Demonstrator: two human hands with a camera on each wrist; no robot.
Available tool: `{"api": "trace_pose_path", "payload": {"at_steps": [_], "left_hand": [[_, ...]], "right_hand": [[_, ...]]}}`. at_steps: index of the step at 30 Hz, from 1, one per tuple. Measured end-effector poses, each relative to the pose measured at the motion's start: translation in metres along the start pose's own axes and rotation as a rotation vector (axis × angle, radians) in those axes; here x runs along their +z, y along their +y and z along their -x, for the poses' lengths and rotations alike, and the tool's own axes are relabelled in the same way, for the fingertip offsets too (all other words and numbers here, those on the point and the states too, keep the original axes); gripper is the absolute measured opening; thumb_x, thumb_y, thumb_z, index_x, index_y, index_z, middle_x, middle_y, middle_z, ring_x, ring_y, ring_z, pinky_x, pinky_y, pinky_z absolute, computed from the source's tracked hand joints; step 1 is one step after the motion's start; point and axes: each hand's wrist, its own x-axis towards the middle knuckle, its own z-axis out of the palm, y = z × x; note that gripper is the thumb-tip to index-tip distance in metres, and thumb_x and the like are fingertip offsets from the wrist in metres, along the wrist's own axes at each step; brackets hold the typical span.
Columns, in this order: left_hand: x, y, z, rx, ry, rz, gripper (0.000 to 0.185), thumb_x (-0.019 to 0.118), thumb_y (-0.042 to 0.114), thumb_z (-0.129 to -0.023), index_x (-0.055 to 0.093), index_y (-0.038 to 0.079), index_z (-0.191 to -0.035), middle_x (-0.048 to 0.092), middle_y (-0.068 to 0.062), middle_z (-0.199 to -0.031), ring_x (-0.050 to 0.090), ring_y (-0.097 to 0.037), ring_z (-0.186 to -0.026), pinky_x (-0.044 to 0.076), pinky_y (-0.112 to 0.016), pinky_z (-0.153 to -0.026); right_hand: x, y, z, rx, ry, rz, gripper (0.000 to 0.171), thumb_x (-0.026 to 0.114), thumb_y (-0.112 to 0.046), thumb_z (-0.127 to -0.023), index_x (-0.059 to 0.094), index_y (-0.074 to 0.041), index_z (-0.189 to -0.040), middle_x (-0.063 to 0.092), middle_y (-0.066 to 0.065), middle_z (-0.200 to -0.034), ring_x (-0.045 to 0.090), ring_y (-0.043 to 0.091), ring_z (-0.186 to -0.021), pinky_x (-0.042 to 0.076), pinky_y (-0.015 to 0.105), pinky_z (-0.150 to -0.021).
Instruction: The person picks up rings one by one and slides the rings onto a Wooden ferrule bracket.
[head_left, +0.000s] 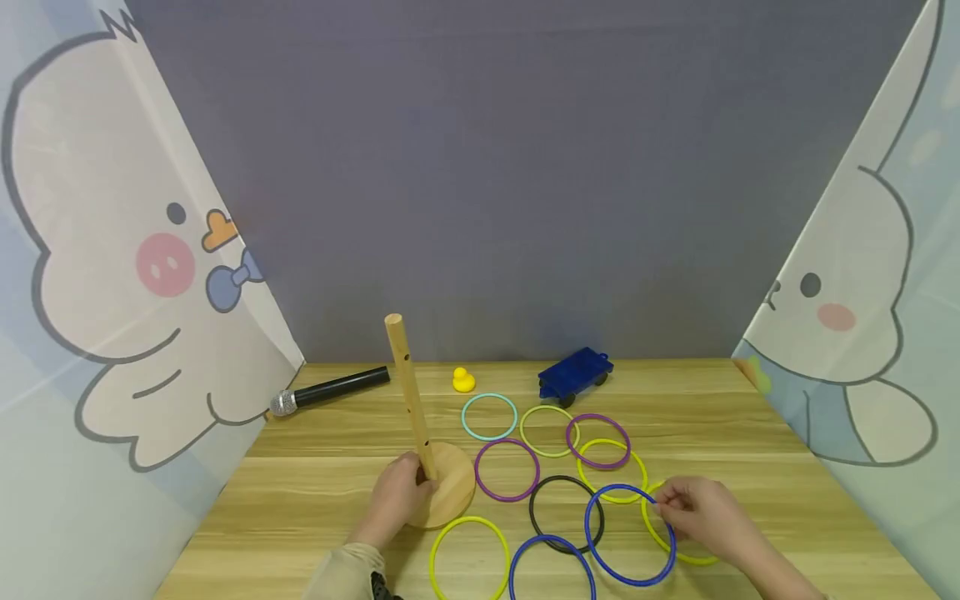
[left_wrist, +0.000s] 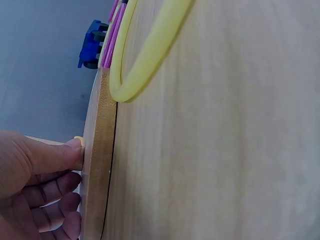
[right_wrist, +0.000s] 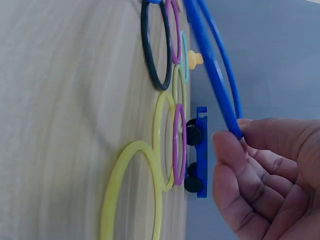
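Note:
A wooden ring stand has a tilted post (head_left: 408, 392) on a round base (head_left: 456, 492). My left hand (head_left: 408, 487) grips it where post meets base; in the left wrist view the thumb (left_wrist: 55, 155) presses on the base (left_wrist: 100, 150). My right hand (head_left: 663, 504) pinches a blue ring (head_left: 630, 583) by its far right edge, with that side lifted off the table. The right wrist view shows thumb and forefinger closed on that blue ring (right_wrist: 212, 70). Several more rings lie flat between the hands.
Loose on the wooden table (head_left: 315, 492) are a yellow ring (head_left: 470, 518), a second blue ring (head_left: 551, 537), a black ring (head_left: 566, 477) and a purple ring (head_left: 507, 440). At the back lie a microphone (head_left: 330, 390), a yellow duck (head_left: 463, 380) and a blue toy cart (head_left: 573, 375). Printed curtains close both sides.

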Motion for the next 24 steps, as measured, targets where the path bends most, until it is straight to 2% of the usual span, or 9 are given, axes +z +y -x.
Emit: {"api": "trace_pose_path", "payload": {"at_steps": [4, 9, 17, 24], "left_hand": [[0.000, 0.001, 0.000, 0.003, -0.001, 0.002, 0.022, 0.082, 0.011, -0.077, 0.062, 0.005, -0.086, 0.058, -0.002, -0.079, 0.054, -0.017, -0.072, 0.046, -0.035, -0.064], [0.001, 0.000, 0.001, 0.011, 0.004, 0.001, 0.022, 0.082, 0.011, -0.077, 0.062, 0.007, -0.086, 0.057, -0.001, -0.078, 0.054, -0.016, -0.072, 0.046, -0.034, -0.064], [0.003, -0.001, 0.000, 0.008, -0.009, 0.012, 0.022, 0.082, 0.011, -0.077, 0.063, 0.008, -0.087, 0.059, 0.000, -0.080, 0.056, -0.016, -0.074, 0.048, -0.034, -0.065], [0.000, 0.001, 0.000, 0.008, -0.010, 0.031, 0.022, 0.082, 0.009, -0.076, 0.064, 0.007, -0.087, 0.060, -0.001, -0.080, 0.057, -0.017, -0.074, 0.048, -0.035, -0.066]], "right_hand": [[-0.002, -0.004, -0.005, 0.001, -0.009, -0.078, 0.013, 0.067, -0.010, -0.091, 0.066, 0.003, -0.091, 0.064, 0.008, -0.075, 0.059, 0.011, -0.058, 0.055, 0.029, -0.055], [-0.005, -0.010, -0.012, -0.044, -0.023, -0.176, 0.019, 0.066, -0.011, -0.093, 0.065, 0.008, -0.095, 0.066, 0.012, -0.077, 0.060, 0.013, -0.058, 0.056, 0.032, -0.056], [-0.008, -0.021, -0.022, -0.073, -0.007, -0.221, 0.021, 0.066, -0.012, -0.093, 0.065, 0.008, -0.098, 0.066, 0.008, -0.077, 0.062, 0.016, -0.059, 0.057, 0.037, -0.057], [-0.008, -0.033, -0.030, -0.079, 0.002, -0.278, 0.025, 0.064, -0.010, -0.094, 0.063, 0.012, -0.105, 0.066, 0.010, -0.081, 0.062, 0.013, -0.062, 0.057, 0.034, -0.059]]}}
